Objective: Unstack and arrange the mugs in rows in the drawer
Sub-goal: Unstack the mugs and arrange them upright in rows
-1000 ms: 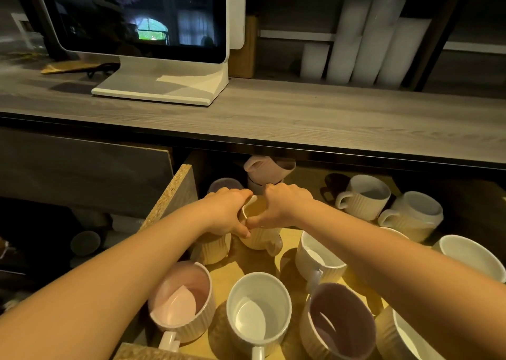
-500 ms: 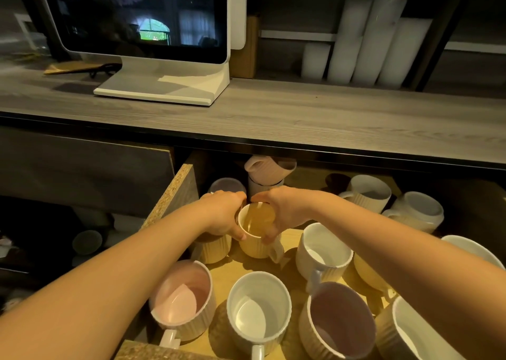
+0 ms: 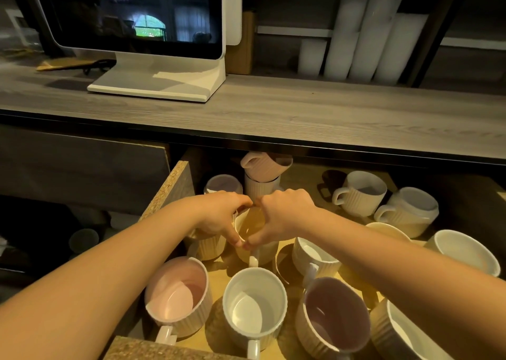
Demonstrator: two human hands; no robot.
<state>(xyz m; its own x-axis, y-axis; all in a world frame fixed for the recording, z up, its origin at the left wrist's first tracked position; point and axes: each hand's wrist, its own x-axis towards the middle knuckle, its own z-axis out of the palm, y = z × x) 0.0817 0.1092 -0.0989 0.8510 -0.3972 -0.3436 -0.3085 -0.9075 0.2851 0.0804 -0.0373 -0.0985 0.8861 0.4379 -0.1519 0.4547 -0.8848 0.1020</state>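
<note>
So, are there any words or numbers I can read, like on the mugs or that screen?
No words, numbers or signs can be read anywhere.
The screen: dark, only reflections, no text.
The mugs: plain ribbed sides, no print.
The yellow mug held by the left hand and right hand: plain too.
The rolls: white, no labels.

The light is dim, warm and yellowish. The counter (image 3: 301,113) carries a soft grey sheen, while the drawer (image 3: 171,190) below glows amber, and the mugs (image 3: 254,302) throw broad shadows to their left across its floor. The mug (image 3: 253,222) gripped between the left hand (image 3: 219,217) and right hand (image 3: 284,211) is lit gold inside. The dark monitor (image 3: 137,12) mirrors a bright arched window. Below the counter at left, detail sinks into near black. Wide-angle distortion bows the counter edge and swells the forearms at the bottom corners.
</note>
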